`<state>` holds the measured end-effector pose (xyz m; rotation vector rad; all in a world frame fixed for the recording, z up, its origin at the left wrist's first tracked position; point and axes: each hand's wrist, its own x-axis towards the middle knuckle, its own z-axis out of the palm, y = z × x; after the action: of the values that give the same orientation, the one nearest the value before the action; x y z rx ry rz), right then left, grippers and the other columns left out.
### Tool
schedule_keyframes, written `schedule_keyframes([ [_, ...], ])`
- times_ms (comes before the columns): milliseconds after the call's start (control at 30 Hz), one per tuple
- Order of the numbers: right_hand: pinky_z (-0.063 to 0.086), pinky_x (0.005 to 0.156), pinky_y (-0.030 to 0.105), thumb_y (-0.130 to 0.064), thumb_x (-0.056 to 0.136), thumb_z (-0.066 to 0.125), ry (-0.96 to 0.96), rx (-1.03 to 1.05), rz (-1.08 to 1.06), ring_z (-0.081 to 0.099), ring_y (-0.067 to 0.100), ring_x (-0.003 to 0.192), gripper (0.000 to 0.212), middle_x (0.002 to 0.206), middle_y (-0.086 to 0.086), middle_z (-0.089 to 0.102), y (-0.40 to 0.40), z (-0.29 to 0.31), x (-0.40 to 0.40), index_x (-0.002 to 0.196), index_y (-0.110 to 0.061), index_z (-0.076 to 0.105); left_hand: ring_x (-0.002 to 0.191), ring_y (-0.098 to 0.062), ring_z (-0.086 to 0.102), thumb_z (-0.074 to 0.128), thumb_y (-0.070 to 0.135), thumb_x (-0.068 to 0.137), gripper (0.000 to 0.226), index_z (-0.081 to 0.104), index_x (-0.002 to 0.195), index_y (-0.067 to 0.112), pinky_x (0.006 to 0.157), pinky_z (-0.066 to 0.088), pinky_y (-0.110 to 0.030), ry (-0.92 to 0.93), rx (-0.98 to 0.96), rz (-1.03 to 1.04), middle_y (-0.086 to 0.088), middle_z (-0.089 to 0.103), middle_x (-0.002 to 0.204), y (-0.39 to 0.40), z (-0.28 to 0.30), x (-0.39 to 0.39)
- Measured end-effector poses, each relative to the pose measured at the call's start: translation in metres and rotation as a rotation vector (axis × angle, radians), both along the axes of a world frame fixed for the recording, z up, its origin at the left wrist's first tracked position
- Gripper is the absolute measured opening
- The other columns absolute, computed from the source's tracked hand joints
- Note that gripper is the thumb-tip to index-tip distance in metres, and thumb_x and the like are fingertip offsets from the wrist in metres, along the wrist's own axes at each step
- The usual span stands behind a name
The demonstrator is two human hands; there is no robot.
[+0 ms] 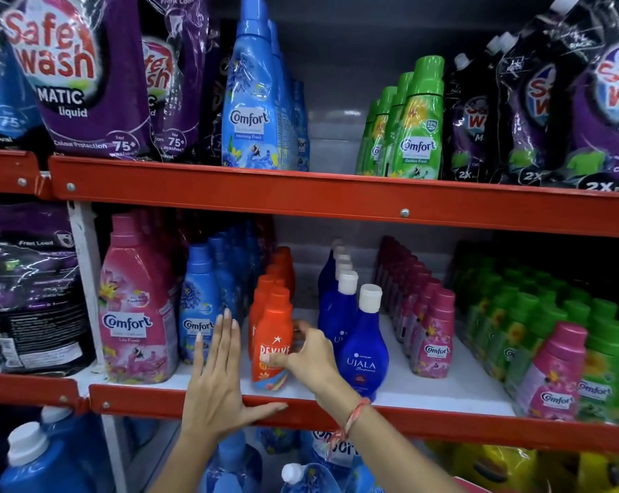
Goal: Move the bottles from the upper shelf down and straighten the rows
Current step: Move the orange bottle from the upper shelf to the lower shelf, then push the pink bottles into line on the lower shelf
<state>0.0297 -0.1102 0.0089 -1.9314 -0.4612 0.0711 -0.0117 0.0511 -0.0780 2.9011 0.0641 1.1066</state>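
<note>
Gripping the tilted front orange bottle point(270, 345), the right hand point(310, 354) could topple it off the near shelf edge point(425, 423). The left hand point(215, 382) is flat, fingers spread, holding nothing.

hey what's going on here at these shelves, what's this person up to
A person is tidying shop shelves of laundry products. Their right hand grips the front orange Revive bottle, which leans slightly at the lower shelf's edge. The left hand is open and flat beside it, thumb along the red rail, holding nothing. Blue Ujala bottles stand in a row just right of the orange one. On the upper shelf, a gap separates the blue Comfort bottles from the green ones.
</note>
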Motion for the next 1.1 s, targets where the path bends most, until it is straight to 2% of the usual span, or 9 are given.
schedule_keyframes([
  [300,0.052,0.102,0.04,-0.02,0.067,0.087,0.007,-0.037,0.016,0.065,0.022,0.114,0.072,0.127,0.008,0.068,0.002,-0.008,0.005,0.131,-0.012,0.054,0.155,-0.033,0.011,0.043,0.096,0.065,0.14,0.011,0.155,-0.007,0.125,0.008,-0.051,0.022,0.014,0.015,-0.024,0.012,0.166,-0.001,0.001,-0.001],
  [500,0.052,0.101,0.039,-0.01,0.073,0.082,0.037,-0.003,0.089,0.066,0.021,0.113,0.067,0.127,0.009,0.067,-0.011,-0.004,0.002,0.133,-0.008,0.054,0.155,-0.032,0.01,0.04,0.096,0.066,0.139,0.008,0.155,-0.006,0.126,0.006,-0.05,0.033,0.016,0.015,-0.024,0.011,0.166,-0.002,0.002,-0.003],
  [600,0.055,0.09,0.025,-0.011,0.078,0.078,-0.006,0.067,0.075,0.067,0.015,0.101,0.052,0.115,0.005,0.069,-0.034,0.0,-0.006,0.126,-0.01,0.058,0.155,-0.033,0.011,0.038,0.096,0.066,0.139,0.008,0.155,-0.006,0.127,0.003,-0.049,0.046,0.014,0.017,-0.024,0.009,0.166,-0.002,0.003,-0.003],
  [700,0.053,0.071,0.012,-0.014,0.081,0.074,-0.199,0.184,-0.101,0.069,0.007,0.081,0.02,0.093,0.001,0.076,-0.068,0.001,-0.014,0.101,-0.014,0.071,0.154,-0.034,0.012,0.037,0.097,0.065,0.14,0.007,0.155,-0.006,0.127,-0.001,-0.048,0.056,0.017,0.022,-0.024,0.009,0.166,-0.003,0.003,-0.003],
  [833,0.052,0.068,0.014,-0.015,0.084,0.071,-0.365,0.341,-0.387,0.065,0.001,0.076,0.003,0.081,-0.005,0.072,-0.119,-0.006,-0.011,0.087,-0.015,0.069,0.154,-0.033,0.012,0.035,0.097,0.064,0.14,0.006,0.155,-0.006,0.127,-0.001,-0.048,0.068,0.01,0.029,-0.022,0.006,0.167,-0.003,0.003,-0.004],
  [933,0.044,0.074,0.006,-0.016,0.087,0.068,-0.459,0.392,-0.664,0.056,0.003,0.084,0.017,0.103,0.003,0.065,-0.156,-0.014,-0.006,0.103,-0.012,0.062,0.154,-0.033,0.012,0.031,0.096,0.067,0.137,0.005,0.156,-0.005,0.128,-0.004,-0.045,0.07,-0.004,0.03,-0.022,0.007,0.167,-0.005,0.004,-0.006],
  [967,0.04,0.08,0.007,-0.017,0.086,0.068,-0.488,0.388,-0.782,0.051,0.008,0.093,0.027,0.112,0.005,0.06,-0.168,-0.017,-0.003,0.111,-0.01,0.059,0.154,-0.034,0.013,0.03,0.096,0.068,0.136,0.005,0.156,-0.005,0.128,-0.005,-0.044,0.068,-0.009,0.03,-0.022,0.008,0.167,-0.006,0.004,-0.006],
  [1033,0.037,0.096,0.025,-0.014,0.083,0.071,-0.51,0.377,-0.999,0.042,0.018,0.114,0.048,0.126,0.014,0.051,-0.191,-0.025,0.005,0.125,-0.004,0.051,0.154,-0.034,0.014,0.029,0.096,0.068,0.136,0.005,0.156,-0.005,0.128,-0.005,-0.044,0.071,-0.015,0.028,-0.022,0.008,0.167,-0.007,0.004,-0.007],
  [1100,0.035,0.104,0.045,-0.01,0.078,0.075,-0.469,0.365,-1.132,0.036,0.029,0.125,0.065,0.135,0.023,0.042,-0.211,-0.033,0.014,0.133,0.0,0.043,0.154,-0.035,0.015,0.028,0.096,0.069,0.135,0.005,0.155,-0.005,0.128,-0.004,-0.046,0.068,-0.011,0.033,-0.022,0.008,0.167,-0.007,0.004,-0.007],
])
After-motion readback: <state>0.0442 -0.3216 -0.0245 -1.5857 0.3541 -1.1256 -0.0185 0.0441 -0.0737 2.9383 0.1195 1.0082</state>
